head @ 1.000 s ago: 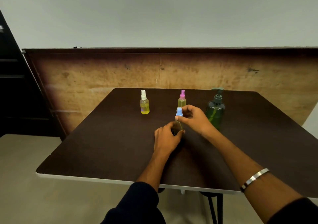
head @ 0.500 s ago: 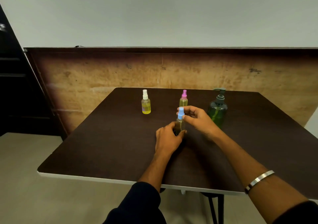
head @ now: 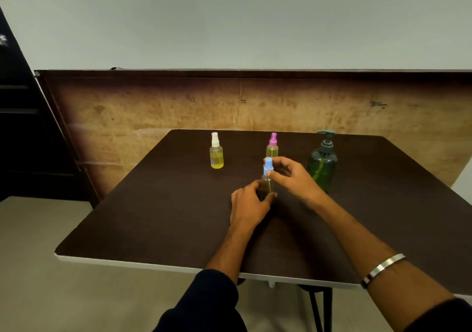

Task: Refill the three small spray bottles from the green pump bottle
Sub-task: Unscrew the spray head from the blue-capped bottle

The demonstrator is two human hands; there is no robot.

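Note:
A small clear spray bottle with a blue cap [head: 268, 166] stands upright near the middle of the dark table [head: 158, 219]. My left hand [head: 249, 205] grips its body low down. My right hand [head: 291, 176] pinches the blue cap between thumb and fingers. Behind it stands a spray bottle with a pink cap [head: 272, 145], partly hidden by my right hand. A spray bottle with a white cap [head: 216, 153], holding yellow liquid, stands to the left. The green pump bottle [head: 322, 164] stands at the right, just beyond my right hand.
A worn wooden board [head: 153, 107] runs along the wall behind the table. A dark cabinet [head: 20, 127] stands at the far left. The table's white front edge [head: 153, 265] is near my forearms, with pale floor below it.
Both hands stay on the blue-capped bottle. My right hand's fingers have shifted slightly around the cap. The other bottles have not moved.

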